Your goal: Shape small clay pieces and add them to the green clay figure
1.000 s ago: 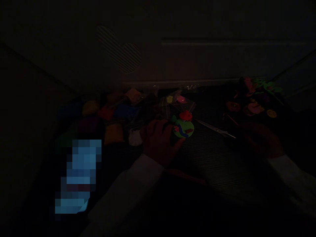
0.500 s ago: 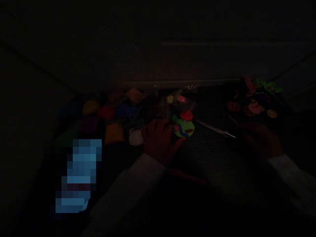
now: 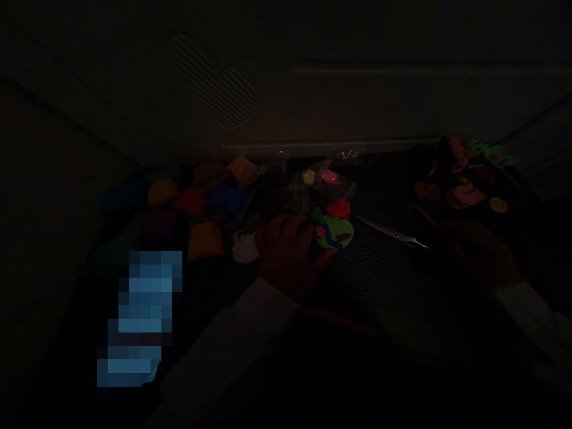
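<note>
The scene is very dark. My left hand (image 3: pixel 288 256) curls around the left side of a flat green clay disc (image 3: pixel 343 227), its thumb along the lower edge. Blue, brown and pink bits decorate the disc, and a red clay piece (image 3: pixel 338 208) sits at its top edge. My right hand (image 3: pixel 487 253), off to the right, pinches a thin pinkish stick-like tool (image 3: pixel 422 213) that points up and left. Between the hands lies a pair of metal scissors (image 3: pixel 393 233), apart from both. Shadow hides most of the right fingers.
Bags of coloured clay, among them an orange one (image 3: pixel 205 239) and a white one (image 3: pixel 245 246), lie to the left. A pixelated bright screen (image 3: pixel 145 316) glows at lower left. Finished clay shapes (image 3: pixel 467 193) stand at back right. A dim reddish strip (image 3: pixel 342 319) lies in front.
The right hand and its thin tool have shifted slightly right. My left hand stays on the disc; the whole view has moved a little.
</note>
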The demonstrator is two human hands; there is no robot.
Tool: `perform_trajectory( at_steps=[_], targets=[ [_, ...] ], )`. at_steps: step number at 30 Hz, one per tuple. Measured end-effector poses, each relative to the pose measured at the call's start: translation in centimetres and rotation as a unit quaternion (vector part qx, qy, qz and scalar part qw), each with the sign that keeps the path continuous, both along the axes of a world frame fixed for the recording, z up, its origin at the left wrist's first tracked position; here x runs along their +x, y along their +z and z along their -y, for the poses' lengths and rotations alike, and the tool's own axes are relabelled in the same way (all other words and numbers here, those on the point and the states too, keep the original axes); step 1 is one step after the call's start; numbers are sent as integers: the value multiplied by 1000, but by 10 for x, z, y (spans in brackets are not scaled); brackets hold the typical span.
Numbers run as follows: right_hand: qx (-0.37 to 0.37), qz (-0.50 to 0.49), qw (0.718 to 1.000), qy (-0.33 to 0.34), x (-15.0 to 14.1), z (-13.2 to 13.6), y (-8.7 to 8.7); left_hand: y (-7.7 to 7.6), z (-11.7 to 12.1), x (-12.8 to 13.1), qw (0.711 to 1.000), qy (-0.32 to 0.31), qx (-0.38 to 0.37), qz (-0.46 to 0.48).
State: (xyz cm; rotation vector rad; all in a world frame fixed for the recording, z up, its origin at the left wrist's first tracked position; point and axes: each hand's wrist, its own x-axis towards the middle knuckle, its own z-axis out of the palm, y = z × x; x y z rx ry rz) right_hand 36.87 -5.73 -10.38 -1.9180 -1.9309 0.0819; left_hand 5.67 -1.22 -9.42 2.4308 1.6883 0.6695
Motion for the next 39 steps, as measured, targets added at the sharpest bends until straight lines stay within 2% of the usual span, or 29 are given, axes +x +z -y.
perform_trajectory(
  at_steps=[19,39],
  targets=[
    [-18,2,1000,-10,-1,0,1,3,2,-7,1000,-11,-16,-7],
    [-16,-22,999,-34,-8,1,6,2,4,-11,1000,-13,5,-2]
  ],
)
